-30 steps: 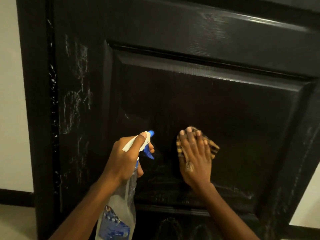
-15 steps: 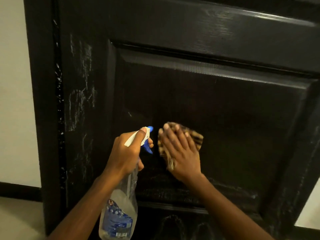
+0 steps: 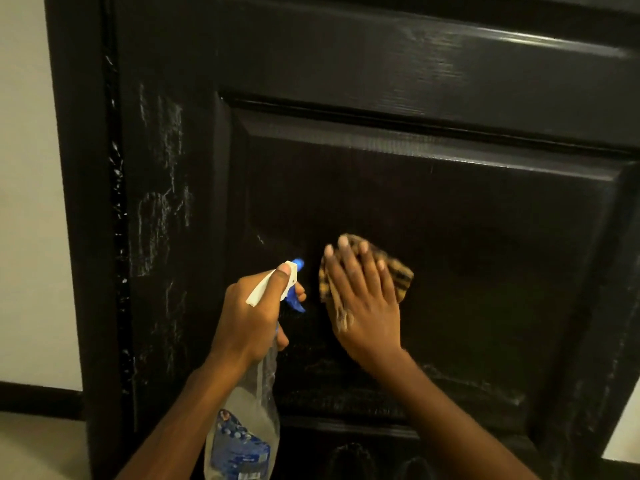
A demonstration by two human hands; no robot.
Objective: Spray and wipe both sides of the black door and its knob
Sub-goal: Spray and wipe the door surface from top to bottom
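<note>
Head view, the only one I have. My left hand [image 3: 249,317] is wrapped round the neck of the spray bottle [image 3: 242,434], one finger laid along the white head and another by the blue trigger. The nozzle points at the black door [image 3: 450,220] just ahead of the knuckles, and the bottle body hangs down below the wrist. My right hand [image 3: 363,306] lies flat with its fingers straight, pressing the checked cloth [image 3: 398,275] against the recessed panel; the cloth shows past the fingertips and off the right edge of the hand.

Over the last second the right hand has slid the cloth across the panel towards the left hand, so the two are now near each other with only a narrow strip of door between them. In the last half second it has hardly travelled. The left hand has kept the same grip and place, and I see no fresh mist.

I read this as a wiping stroke reaching its left end on this face. White streaks [image 3: 162,216] remain on the door's upright beyond my left hand, and smears sit along the panel's lower edge below my right wrist, so this side looks unfinished. The knob is not in view.
</note>
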